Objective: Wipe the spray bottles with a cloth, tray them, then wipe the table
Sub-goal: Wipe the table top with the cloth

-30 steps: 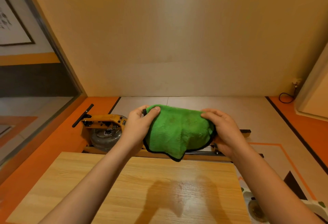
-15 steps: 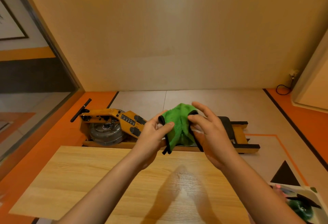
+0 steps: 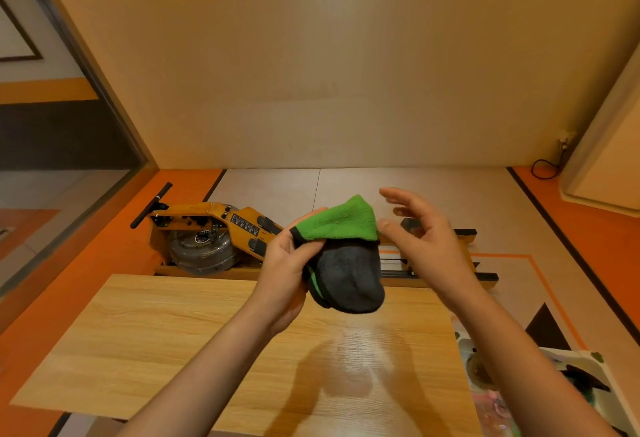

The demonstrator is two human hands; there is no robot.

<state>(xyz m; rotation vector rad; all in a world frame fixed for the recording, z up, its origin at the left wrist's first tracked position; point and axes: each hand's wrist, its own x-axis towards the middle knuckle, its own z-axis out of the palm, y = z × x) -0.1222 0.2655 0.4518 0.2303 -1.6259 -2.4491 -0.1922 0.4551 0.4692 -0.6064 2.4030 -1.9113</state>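
Observation:
A folded cloth (image 3: 341, 225), green on one side and dark grey on the other, hangs above the far edge of the wooden table (image 3: 173, 339). My left hand (image 3: 284, 266) pinches its upper left corner between thumb and fingers. To the right of the cloth my right hand (image 3: 420, 239) hovers with fingers spread, holding nothing. A white tray (image 3: 588, 364) shows partly at the lower right, behind my right forearm; what it holds is blurred.
Beyond the table's far edge a wooden rowing machine (image 3: 214, 235) with a water tank lies on the floor. A glass partition (image 3: 62, 194) runs along the left. A cable and wall socket (image 3: 550, 162) sit at the far right corner.
The cloth was spread between both hands, then bunched together. Now my right hand has let go and drawn to the right, and the cloth hangs from my left hand with its dark side showing.

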